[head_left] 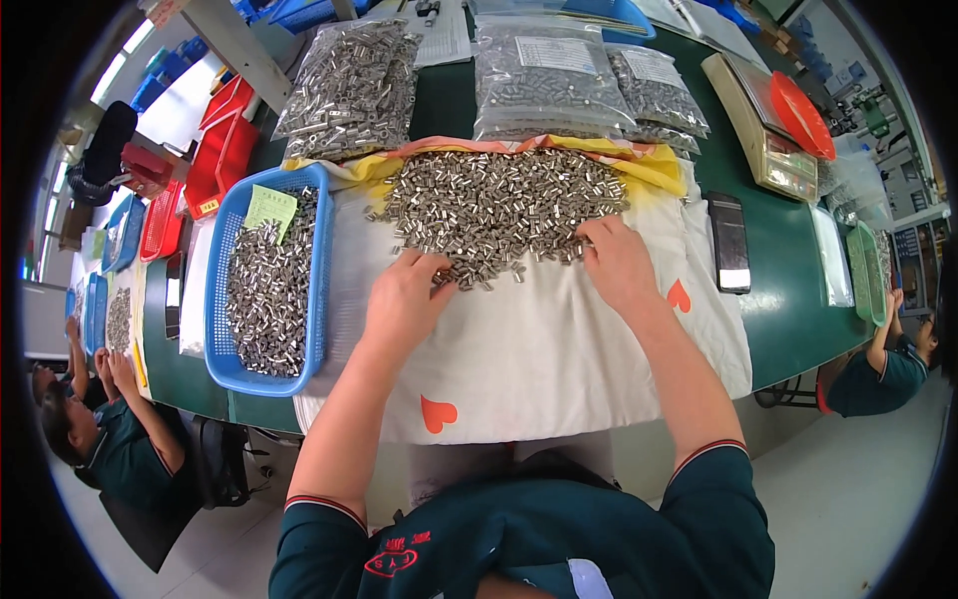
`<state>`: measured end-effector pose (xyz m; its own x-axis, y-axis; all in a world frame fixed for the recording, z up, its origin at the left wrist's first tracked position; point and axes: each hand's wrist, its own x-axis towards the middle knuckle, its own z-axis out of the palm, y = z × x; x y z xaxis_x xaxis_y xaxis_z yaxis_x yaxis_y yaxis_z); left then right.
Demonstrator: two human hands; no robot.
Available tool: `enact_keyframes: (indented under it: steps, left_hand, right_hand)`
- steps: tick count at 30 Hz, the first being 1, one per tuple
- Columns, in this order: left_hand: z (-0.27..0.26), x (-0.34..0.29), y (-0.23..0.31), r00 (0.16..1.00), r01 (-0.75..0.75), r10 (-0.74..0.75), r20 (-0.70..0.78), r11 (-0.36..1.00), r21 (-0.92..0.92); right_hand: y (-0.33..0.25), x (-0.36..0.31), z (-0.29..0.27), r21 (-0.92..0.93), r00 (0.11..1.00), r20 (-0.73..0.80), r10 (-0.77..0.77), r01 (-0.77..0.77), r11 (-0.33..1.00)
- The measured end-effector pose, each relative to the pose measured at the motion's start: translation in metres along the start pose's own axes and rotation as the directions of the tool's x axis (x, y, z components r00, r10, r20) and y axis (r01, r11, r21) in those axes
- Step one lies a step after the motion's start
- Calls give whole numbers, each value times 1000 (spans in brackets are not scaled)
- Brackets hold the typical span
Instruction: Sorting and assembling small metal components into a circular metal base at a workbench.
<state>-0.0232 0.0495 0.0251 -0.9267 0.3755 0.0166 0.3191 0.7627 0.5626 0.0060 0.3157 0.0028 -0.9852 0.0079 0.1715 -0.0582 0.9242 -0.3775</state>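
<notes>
A broad heap of small shiny metal sleeves (504, 195) lies on a white cloth (544, 349) with red hearts and a yellow-orange border. My left hand (399, 304) is at the heap's near left edge, thumb and fingers bent in around a few of the sleeves. Over at the right edge, my right hand (621, 265) has curled fingers with sleeves at their tips. Exactly which pieces lie between the fingertips is too small to make out. Beside my left arm, a blue plastic basket (216, 299) holds many similar sleeves and a yellow-green paper slip (270, 212).
Clear bags of metal parts (349, 85) (544, 80) stand behind the heap. A dark phone (728, 245) lies right of the cloth, with a scale (763, 130) and red tray (801, 115) beyond. Red bins (222, 150) stand at left. Co-workers (130, 439) (878, 369) sit on both sides.
</notes>
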Motion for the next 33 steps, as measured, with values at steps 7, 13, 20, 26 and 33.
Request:
enact_keyframes:
  steps: [7,13,20,26,33]
  left_hand:
    - [18,15,19,989,-125,122,-85,992,-25]
    - [6,4,23,940,-258,238,-243,965,-54]
    - [-13,-55,-12,962,-203,198,-187,979,-9]
    - [-17,-60,-23,962,-242,245,-125,970,37]
    - [-15,-42,-20,961,-272,274,-30,961,56]
  right_hand:
    - [-28,17,21,58,986,-114,-121,128,990]
    - [-71,44,12,136,968,-150,-202,223,965]
    - [-158,109,96,327,835,-136,-533,546,771]
    - [-172,114,111,66,768,-78,-636,640,765]
    - [-141,95,85,-1,713,-105,-693,697,718]
